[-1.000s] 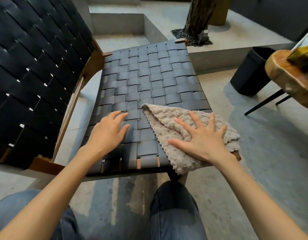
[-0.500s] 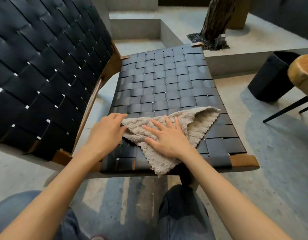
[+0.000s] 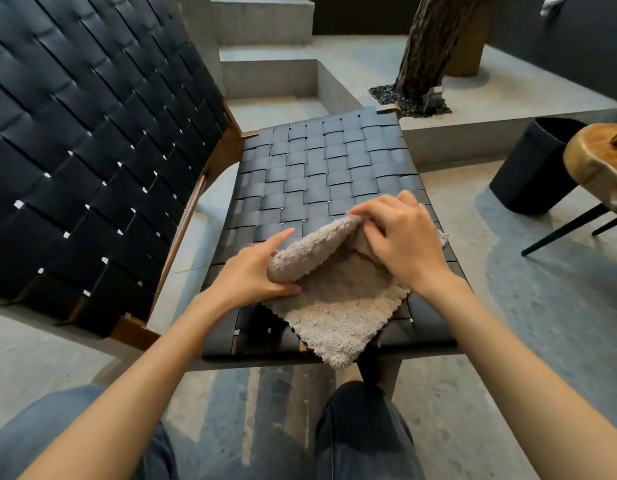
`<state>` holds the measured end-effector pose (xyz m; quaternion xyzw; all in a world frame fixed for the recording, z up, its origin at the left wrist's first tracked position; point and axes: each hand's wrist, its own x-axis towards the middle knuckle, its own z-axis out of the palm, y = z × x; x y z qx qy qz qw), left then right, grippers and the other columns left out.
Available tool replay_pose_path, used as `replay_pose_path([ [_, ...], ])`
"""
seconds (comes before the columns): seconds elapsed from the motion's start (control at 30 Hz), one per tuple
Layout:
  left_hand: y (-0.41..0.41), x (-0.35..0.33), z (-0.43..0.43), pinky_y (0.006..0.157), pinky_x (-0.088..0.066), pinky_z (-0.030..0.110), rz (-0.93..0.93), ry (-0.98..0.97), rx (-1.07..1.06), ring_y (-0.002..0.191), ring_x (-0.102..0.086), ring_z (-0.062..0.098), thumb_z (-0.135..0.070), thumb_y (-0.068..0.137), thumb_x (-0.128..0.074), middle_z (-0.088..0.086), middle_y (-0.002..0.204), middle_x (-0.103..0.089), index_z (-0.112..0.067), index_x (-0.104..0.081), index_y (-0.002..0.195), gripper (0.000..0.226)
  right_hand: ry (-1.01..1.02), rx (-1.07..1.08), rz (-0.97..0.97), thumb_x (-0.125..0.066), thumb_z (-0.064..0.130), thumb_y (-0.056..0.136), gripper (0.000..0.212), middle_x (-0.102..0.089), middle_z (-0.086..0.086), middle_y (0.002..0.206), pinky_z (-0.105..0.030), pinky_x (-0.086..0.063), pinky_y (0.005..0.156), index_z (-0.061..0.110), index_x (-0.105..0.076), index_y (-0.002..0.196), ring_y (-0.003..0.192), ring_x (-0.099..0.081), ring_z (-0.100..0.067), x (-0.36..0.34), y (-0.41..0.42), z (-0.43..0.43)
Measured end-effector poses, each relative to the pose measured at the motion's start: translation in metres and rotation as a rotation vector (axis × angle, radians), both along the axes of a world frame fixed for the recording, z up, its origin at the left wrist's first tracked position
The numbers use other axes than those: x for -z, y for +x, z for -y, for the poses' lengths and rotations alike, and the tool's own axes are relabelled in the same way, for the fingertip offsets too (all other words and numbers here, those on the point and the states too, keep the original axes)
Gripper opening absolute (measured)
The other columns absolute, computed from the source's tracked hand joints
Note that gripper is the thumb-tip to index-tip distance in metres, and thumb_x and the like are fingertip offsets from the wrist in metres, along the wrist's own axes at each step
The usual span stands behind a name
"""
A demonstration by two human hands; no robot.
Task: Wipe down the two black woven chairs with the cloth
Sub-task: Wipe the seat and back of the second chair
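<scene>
Went from flat wiping to folding: pinched the cloth [image 3: 338, 306] by its far edge with the right hand [image 3: 404, 240], gripped its left fold with the left hand [image 3: 251, 271], at the near end of the chair seat [image 3: 317, 174]; likely needed corners squared, clean face outward.

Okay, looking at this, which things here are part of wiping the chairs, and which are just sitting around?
In the job:
beige fluffy cloth, gripped by the left hand and the right hand
black woven chair with wooden frame

Just lying about:
black round bin
round wooden side table
rough tree trunk
grey concrete steps
</scene>
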<state>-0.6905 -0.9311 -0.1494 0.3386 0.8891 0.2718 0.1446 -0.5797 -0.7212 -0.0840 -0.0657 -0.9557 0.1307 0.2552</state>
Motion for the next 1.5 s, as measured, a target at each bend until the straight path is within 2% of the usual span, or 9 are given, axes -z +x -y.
replay_pose_path([
  [0.13,-0.005,-0.014,-0.003,0.068,-0.052,0.043,-0.104,0.186,-0.148,0.082,-0.060,0.030,-0.001,0.079,-0.057,0.011,0.094,-0.064,-0.035,-0.044,0.120,0.054,-0.199,0.011,-0.034,-0.054,0.009,0.093,0.015,-0.061,-0.004,0.085,-0.036,-0.042,0.069,0.009,-0.055,0.108,0.083,-0.058,-0.028,-0.012,-0.009,-0.012],
  [0.33,-0.044,-0.042,0.002,0.052,-0.044,0.019,0.028,0.279,-0.184,0.073,-0.056,0.018,0.007,0.086,-0.047,0.002,0.084,-0.058,-0.024,-0.045,0.105,0.036,-0.561,-0.002,-0.039,-0.064,0.025,0.090,0.014,-0.065,-0.012,0.090,-0.030,-0.042,0.066,0.019,-0.055,0.099,0.080,-0.059,-0.022,-0.023,-0.023,-0.022],
  [0.43,-0.056,-0.043,0.002,0.062,-0.048,0.028,0.050,0.317,-0.236,0.084,-0.058,0.023,0.006,0.087,-0.048,0.010,0.095,-0.061,-0.019,-0.050,0.107,0.033,-0.515,0.032,0.041,-0.072,0.029,0.084,0.026,-0.062,-0.003,0.095,-0.025,-0.041,0.070,0.022,-0.059,0.105,0.086,-0.057,-0.017,-0.023,-0.034,-0.029],
  [0.57,-0.055,-0.032,0.001,0.084,-0.038,0.033,-0.352,0.148,-0.376,0.108,-0.040,0.029,0.000,0.084,-0.058,0.013,0.111,-0.045,-0.014,-0.060,0.112,0.032,-0.249,0.058,0.187,-0.058,0.005,0.088,0.031,-0.061,-0.006,0.114,-0.033,-0.037,0.089,0.015,-0.058,0.117,0.109,-0.049,-0.026,-0.017,-0.058,-0.035],
  [0.67,-0.051,-0.031,0.000,0.070,-0.038,0.034,-0.425,0.131,-0.432,0.097,-0.034,0.023,-0.006,0.086,-0.059,0.006,0.102,-0.029,-0.015,-0.061,0.113,0.028,-0.030,0.130,0.019,-0.054,-0.003,0.084,0.030,-0.063,-0.003,0.107,-0.030,-0.023,0.082,0.017,-0.066,0.103,0.107,-0.044,-0.028,-0.014,-0.074,-0.031],
  [0.8,-0.052,-0.030,0.003,0.066,-0.041,0.037,-0.385,0.105,-0.428,0.093,-0.037,0.019,-0.008,0.088,-0.057,0.006,0.104,-0.031,-0.014,-0.060,0.114,0.027,0.017,0.232,-0.163,-0.058,-0.003,0.081,0.033,-0.059,0.000,0.109,-0.028,-0.021,0.081,0.025,-0.073,0.091,0.105,-0.044,-0.027,-0.015,-0.089,-0.029],
  [1.1,-0.059,-0.015,0.011,0.106,-0.034,0.038,-0.074,-0.084,0.027,0.128,-0.040,0.028,-0.006,0.091,-0.051,0.012,0.129,-0.051,-0.011,-0.064,0.118,0.031,-0.204,0.171,0.082,-0.054,0.004,0.084,0.031,-0.061,0.003,0.105,-0.037,-0.039,0.088,0.028,-0.073,0.091,0.101,-0.050,-0.023,0.022,-0.041,-0.035],
  [1.33,-0.045,-0.011,0.009,0.115,-0.021,0.039,0.068,-0.220,0.097,0.144,-0.018,0.024,-0.021,0.095,-0.043,0.005,0.159,-0.013,-0.012,-0.073,0.087,0.032,-0.144,0.087,0.209,-0.052,-0.002,0.087,0.030,-0.063,0.001,0.111,-0.039,-0.048,0.084,0.018,-0.074,0.092,0.102,-0.056,-0.024,0.033,0.003,-0.040],
  [1.5,-0.035,-0.005,0.007,0.113,-0.027,0.045,0.026,-0.257,0.087,0.144,-0.015,0.020,-0.032,0.095,-0.040,-0.004,0.160,-0.010,-0.035,-0.065,0.119,0.035,-0.004,0.187,0.157,-0.058,-0.004,0.082,0.025,-0.069,0.001,0.102,-0.037,-0.038,0.085,0.014,-0.074,0.079,0.099,-0.053,-0.028,0.041,0.017,-0.038],
])
